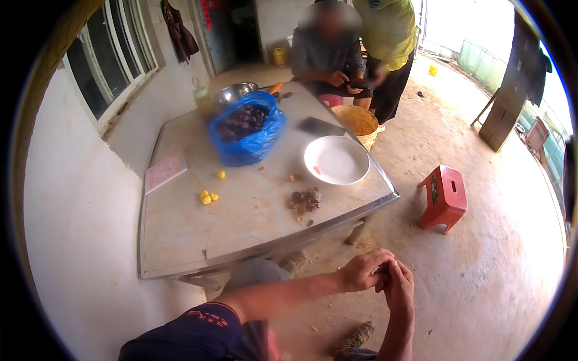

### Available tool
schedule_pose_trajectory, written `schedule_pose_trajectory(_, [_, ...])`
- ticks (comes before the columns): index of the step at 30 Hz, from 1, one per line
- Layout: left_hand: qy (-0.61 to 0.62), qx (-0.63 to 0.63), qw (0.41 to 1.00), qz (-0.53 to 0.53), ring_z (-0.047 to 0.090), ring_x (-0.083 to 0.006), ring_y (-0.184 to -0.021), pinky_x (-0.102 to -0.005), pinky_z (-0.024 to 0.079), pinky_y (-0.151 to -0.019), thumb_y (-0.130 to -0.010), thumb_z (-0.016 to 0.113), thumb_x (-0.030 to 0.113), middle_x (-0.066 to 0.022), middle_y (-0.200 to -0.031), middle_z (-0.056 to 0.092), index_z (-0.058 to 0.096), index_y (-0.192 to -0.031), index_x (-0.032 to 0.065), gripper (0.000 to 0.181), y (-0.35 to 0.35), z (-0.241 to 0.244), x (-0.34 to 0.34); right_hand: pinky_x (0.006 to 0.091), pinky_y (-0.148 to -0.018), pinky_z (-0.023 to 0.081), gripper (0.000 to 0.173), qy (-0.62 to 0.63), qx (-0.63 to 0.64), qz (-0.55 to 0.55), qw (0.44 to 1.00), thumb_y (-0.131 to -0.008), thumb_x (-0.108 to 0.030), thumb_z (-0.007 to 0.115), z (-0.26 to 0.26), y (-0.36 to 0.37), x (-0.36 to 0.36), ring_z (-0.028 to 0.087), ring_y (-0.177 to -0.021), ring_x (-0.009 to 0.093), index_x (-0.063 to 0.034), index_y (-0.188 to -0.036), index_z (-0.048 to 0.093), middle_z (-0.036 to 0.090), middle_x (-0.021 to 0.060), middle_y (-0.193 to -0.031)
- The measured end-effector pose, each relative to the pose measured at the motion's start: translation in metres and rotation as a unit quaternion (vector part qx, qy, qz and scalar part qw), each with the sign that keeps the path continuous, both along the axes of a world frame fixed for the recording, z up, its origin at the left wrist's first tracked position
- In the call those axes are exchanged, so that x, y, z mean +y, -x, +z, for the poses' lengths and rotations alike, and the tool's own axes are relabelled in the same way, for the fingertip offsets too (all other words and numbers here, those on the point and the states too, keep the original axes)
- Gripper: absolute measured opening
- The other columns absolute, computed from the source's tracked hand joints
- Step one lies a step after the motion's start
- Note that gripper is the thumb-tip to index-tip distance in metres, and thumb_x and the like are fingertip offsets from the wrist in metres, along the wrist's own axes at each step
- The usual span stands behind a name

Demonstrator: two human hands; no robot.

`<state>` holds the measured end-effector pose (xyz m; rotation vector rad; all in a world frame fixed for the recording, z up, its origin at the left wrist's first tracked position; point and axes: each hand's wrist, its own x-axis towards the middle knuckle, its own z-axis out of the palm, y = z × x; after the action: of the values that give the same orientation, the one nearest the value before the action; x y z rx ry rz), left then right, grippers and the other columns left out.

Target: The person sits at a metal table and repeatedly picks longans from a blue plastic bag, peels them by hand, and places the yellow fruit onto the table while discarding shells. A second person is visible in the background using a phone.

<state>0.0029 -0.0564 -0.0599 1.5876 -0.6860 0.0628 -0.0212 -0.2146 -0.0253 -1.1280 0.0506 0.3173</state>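
Both hands are held together over the floor, off the table's near right edge. My left hand [366, 270] and my right hand [399, 282] pinch a small dark brown thing between their fingertips, probably a chestnut; the fingers hide most of it. On the table [244, 234] lies a pile of dark brown shells [308, 198]. Several peeled yellow kernels [207, 197] lie to the left, with one more yellow kernel [221, 174] behind them. A blue plastic bag [246, 151] stands open, full of dark brown nuts [241, 122]. A white bowl [336, 160] sits near the right edge.
A pink card or booklet [165, 173] lies at the table's left. Behind the bag are a steel bowl [235, 91] and a bottle [200, 95]. A woven basket [359, 122] stands beyond the table, near a seated person and a standing person. A red plastic stool [445, 196] is at right.
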Motion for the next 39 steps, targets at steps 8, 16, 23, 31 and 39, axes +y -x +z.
schedule_pose_trajectory(8, [-0.013, -0.006, 1.000, -0.002, 0.065, -0.0174, -0.090, -0.0287, 0.057, -0.060, -0.081, 0.074, 0.002, -0.0109, -0.128, 0.053, 0.055, -0.118, 0.0048, 0.041, -0.001, -0.005, 0.008, 0.0261, -0.048, 0.044, 0.030, 0.035, 0.015, 0.014, 0.999, -0.100, -0.027, 0.056, -0.005, 0.002, 0.001, 0.056, -0.055, 0.014, 0.0024, -0.100, 0.064, 0.063, 0.0074, -0.080])
schedule_pose_trajectory(16, [-0.038, 0.008, 0.999, 0.028, 0.061, -0.0151, -0.092, -0.0265, 0.054, -0.059, -0.085, 0.070, 0.007, -0.0086, -0.126, 0.056, 0.054, -0.119, 0.0080, 0.038, -0.007, 0.022, 0.013, 0.0251, -0.050, 0.048, 0.026, 0.061, -0.015, -0.141, 0.988, -0.097, -0.017, 0.058, 0.012, -0.007, -0.027, 0.057, -0.057, 0.012, 0.0029, -0.113, 0.062, 0.065, 0.0096, -0.084])
schedule_pose_trajectory(23, [-0.118, -0.015, 0.988, 0.094, 0.063, -0.0123, -0.083, -0.0261, 0.055, -0.064, -0.088, 0.062, 0.004, -0.0092, -0.105, 0.066, 0.063, -0.100, 0.0017, 0.013, -0.020, 0.026, 0.026, 0.0250, -0.058, 0.048, 0.031, 0.145, -0.184, -0.275, 0.932, -0.095, -0.007, 0.057, 0.064, 0.010, -0.058, 0.056, -0.064, 0.011, 0.0061, -0.123, 0.056, 0.063, 0.0093, -0.088])
schedule_pose_trajectory(31, [-0.160, -0.057, 0.980, 0.101, 0.062, -0.0119, -0.075, -0.0255, 0.053, -0.060, -0.085, 0.064, 0.000, -0.0062, -0.097, 0.066, 0.063, -0.096, 0.0011, 0.011, -0.026, 0.025, 0.033, 0.0278, -0.059, 0.048, 0.023, 0.097, -0.226, -0.265, 0.932, -0.088, 0.002, 0.057, 0.077, 0.021, -0.050, 0.059, -0.065, 0.015, 0.0014, -0.112, 0.056, 0.065, 0.0134, -0.093])
schedule_pose_trajectory(39, [-0.172, -0.109, 0.974, 0.099, 0.060, -0.0145, -0.067, -0.0266, 0.048, -0.057, -0.084, 0.063, 0.000, -0.0067, -0.088, 0.066, 0.063, -0.092, 0.0012, 0.008, -0.025, 0.024, 0.029, 0.0283, -0.058, 0.049, 0.030, -0.007, -0.222, -0.229, 0.948, -0.086, 0.006, 0.056, 0.074, 0.020, -0.046, 0.060, -0.065, 0.016, 0.0017, -0.115, 0.057, 0.067, 0.0150, -0.096])
